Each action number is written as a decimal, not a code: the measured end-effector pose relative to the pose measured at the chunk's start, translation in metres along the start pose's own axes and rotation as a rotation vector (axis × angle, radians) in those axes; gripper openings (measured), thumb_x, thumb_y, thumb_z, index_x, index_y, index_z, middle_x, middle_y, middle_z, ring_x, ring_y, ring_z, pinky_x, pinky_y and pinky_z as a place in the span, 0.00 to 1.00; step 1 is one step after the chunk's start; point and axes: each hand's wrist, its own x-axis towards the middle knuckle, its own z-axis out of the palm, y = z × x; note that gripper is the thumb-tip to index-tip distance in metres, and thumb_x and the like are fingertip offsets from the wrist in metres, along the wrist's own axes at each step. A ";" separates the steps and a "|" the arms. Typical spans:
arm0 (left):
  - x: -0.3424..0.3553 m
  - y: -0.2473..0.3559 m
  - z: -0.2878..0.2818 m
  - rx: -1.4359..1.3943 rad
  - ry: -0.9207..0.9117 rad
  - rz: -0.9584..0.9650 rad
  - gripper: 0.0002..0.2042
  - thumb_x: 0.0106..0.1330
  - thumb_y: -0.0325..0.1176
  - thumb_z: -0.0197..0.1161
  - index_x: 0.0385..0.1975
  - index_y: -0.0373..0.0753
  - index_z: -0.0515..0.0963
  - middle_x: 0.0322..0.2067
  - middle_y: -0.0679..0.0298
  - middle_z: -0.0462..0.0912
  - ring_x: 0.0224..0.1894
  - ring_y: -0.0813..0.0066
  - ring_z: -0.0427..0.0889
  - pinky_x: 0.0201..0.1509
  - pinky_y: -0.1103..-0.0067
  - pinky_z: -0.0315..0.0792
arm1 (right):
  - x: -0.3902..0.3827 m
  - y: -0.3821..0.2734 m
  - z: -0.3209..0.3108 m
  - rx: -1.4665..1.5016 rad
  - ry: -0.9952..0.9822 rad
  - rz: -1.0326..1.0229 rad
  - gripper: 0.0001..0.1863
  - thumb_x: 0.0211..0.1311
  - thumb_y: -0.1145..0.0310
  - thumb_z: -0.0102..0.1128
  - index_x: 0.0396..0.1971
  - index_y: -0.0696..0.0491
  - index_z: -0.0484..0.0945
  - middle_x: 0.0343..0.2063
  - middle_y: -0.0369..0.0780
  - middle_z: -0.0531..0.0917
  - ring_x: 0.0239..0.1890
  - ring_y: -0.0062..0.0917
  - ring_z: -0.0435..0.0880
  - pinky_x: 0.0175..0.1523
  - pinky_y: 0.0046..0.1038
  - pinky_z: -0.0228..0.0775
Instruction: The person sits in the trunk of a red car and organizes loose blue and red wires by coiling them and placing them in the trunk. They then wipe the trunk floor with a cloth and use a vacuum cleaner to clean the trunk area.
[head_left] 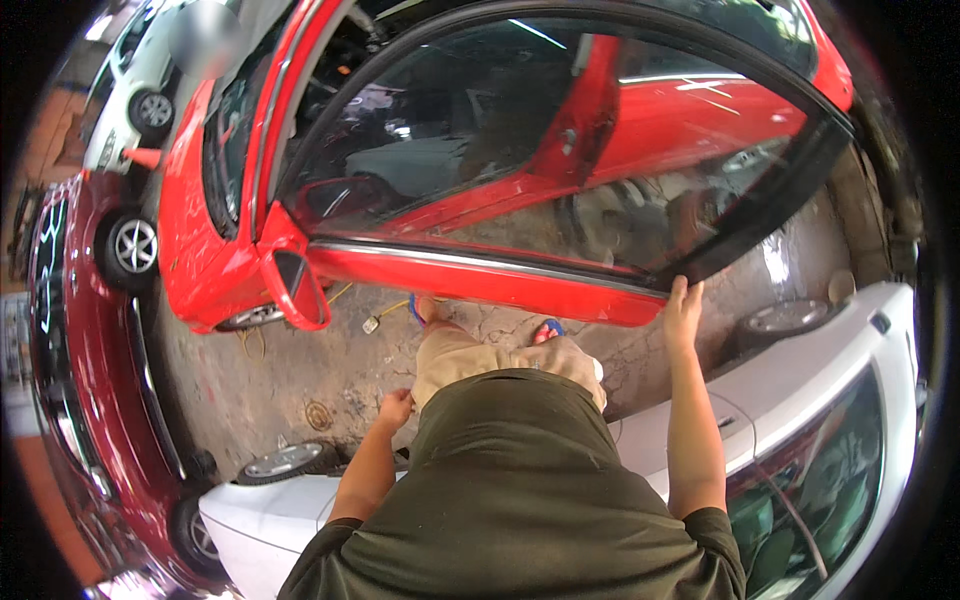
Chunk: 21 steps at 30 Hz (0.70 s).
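Note:
A red car door (480,276) stands swung out in front of me, its large dark-framed window (480,130) above the red panel. My right hand (682,308) grips the door's rear edge at the base of the window frame, fingertips up. Beside my left thigh, my left hand (397,407) hangs with its fingers curled in; whatever may be inside them is hidden. It is near the leg of my beige shorts (448,360), apart from the door. A red side mirror (292,285) juts from the door's front end.
The red car's body (690,120) lies behind the door. Close behind me stands a white car (760,410). A dark red car (95,350) is at the left and another white car (140,75) at the far left. A yellow cord (340,293) lies on the stained concrete floor (240,390).

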 end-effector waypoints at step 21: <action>0.066 0.104 0.041 -0.065 -0.170 -0.042 0.17 0.73 0.42 0.60 0.47 0.32 0.81 0.37 0.59 0.86 0.33 0.72 0.84 0.35 0.74 0.77 | 0.015 0.006 -0.015 0.018 -0.148 0.111 0.20 0.75 0.62 0.52 0.62 0.51 0.66 0.27 0.37 0.78 0.25 0.23 0.77 0.33 0.29 0.72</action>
